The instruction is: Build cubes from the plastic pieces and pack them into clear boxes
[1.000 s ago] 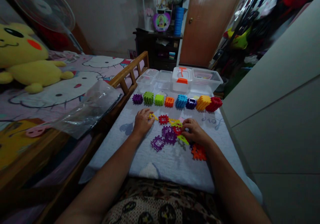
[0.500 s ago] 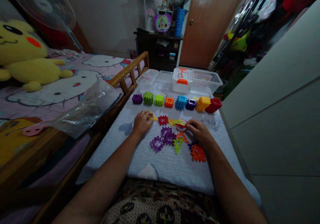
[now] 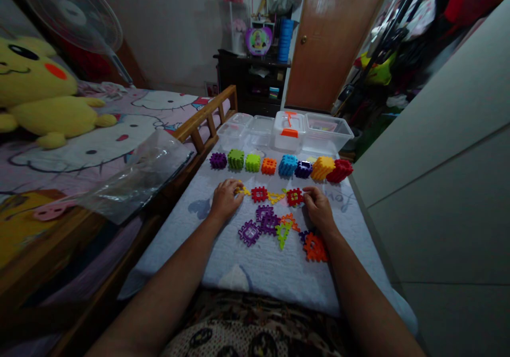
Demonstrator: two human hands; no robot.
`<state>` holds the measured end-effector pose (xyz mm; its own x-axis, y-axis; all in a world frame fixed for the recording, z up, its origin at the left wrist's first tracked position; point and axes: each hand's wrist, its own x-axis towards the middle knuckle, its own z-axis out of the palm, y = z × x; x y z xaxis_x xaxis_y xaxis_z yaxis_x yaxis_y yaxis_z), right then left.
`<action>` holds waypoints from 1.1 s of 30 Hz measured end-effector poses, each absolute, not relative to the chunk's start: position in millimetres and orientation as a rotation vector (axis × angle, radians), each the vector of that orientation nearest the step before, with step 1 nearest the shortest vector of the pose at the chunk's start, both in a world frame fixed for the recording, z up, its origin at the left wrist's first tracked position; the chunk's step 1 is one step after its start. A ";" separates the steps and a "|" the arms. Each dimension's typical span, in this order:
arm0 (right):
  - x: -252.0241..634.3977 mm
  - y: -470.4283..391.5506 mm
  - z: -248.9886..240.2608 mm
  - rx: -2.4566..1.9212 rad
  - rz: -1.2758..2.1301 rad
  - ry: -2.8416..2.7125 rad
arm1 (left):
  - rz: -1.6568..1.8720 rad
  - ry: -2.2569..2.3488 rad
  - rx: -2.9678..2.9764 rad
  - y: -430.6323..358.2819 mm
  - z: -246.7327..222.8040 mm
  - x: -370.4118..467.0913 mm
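Head view shows the right hand [image 3: 319, 208] pinching a red square tile [image 3: 295, 196] flat on the white cloth [image 3: 263, 266], while the left hand [image 3: 225, 198] closes its fingertips on a yellow tile [image 3: 241, 189] at the far left.

Site: home bedroom | Evidence: bed [image 3: 119, 134] with cartoon sheet and wooden rail [image 3: 203, 115]; yellow plush toy [image 3: 40, 96]; standing fan [image 3: 75, 11]; dark dresser [image 3: 251, 81]; wooden door [image 3: 330, 38]; hung clothes [image 3: 402, 33]
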<state>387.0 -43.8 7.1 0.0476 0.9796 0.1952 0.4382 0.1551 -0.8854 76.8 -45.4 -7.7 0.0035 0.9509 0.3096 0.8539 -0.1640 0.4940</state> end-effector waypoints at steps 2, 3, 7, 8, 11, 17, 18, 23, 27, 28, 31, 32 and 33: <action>390.2 -42.2 4.0 -1.466 0.672 -1.520 | 0.877 1.917 2.095 -45.4 -8.1 77.1; 392.2 -41.3 3.6 -1.477 0.633 -1.532 | 0.875 1.919 2.093 -45.3 -8.2 77.3; 400.4 -36.5 8.2 -1.401 0.489 -1.827 | 0.874 1.919 2.091 -45.1 -8.5 77.4; 401.7 -35.1 9.8 -1.371 0.465 -1.939 | 0.874 1.914 2.094 -45.1 -8.5 77.3; 402.4 -30.9 12.8 -1.374 0.448 -2.220 | 0.875 1.903 2.093 -45.2 -8.7 76.8; 399.9 -25.6 16.9 -1.465 0.438 -2.399 | 0.891 1.895 2.084 -45.6 -9.5 75.4; 400.5 -25.0 19.3 -1.468 0.413 -2.401 | 0.892 1.892 2.086 -45.5 -9.8 75.2; 392.7 -20.9 38.3 -1.453 0.317 -2.424 | 0.897 1.881 2.086 -45.0 -10.9 74.8; 353.5 -14.0 48.9 -1.310 0.359 -2.490 | 0.902 1.884 2.059 -45.8 -9.2 75.5; 340.4 -11.6 49.4 -1.270 0.368 -2.510 | 0.904 1.883 2.054 -46.1 -8.3 75.7; 305.2 -4.1 46.5 -1.222 0.419 -2.581 | 0.911 1.879 2.051 -46.9 -6.0 76.1; 296.8 -1.8 44.5 -1.222 0.430 -2.611 | 0.915 1.882 2.048 -47.0 -5.5 76.2; 290.5 0.3 42.5 -1.229 0.437 -2.640 | 0.919 1.884 2.046 -47.0 -5.3 76.2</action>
